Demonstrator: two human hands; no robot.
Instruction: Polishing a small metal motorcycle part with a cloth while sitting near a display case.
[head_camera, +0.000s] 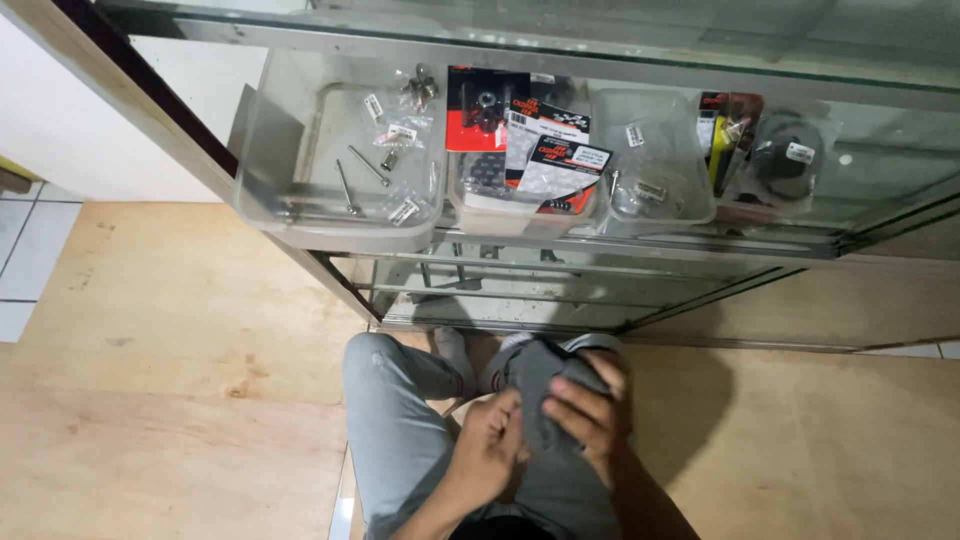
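Between both hands, low in view over the lap: a grey cloth (545, 385), bunched. Right hand (592, 410) is clamped on its top w/ fingers curled over; left hand (490, 445) pinches its lower edge, probably to keep it bundled. Cloth's long axis runs away from the body, top end pointing twd the glass cabinet (640, 290). Beyond the hands, clear plastic bins (270, 200) w/ bolts (368, 166) and packets (540, 140) of small parts sit on a shelf.

Glass shelf (880, 75) covers the bins (340, 215); plywood floor (180, 330) lies open.
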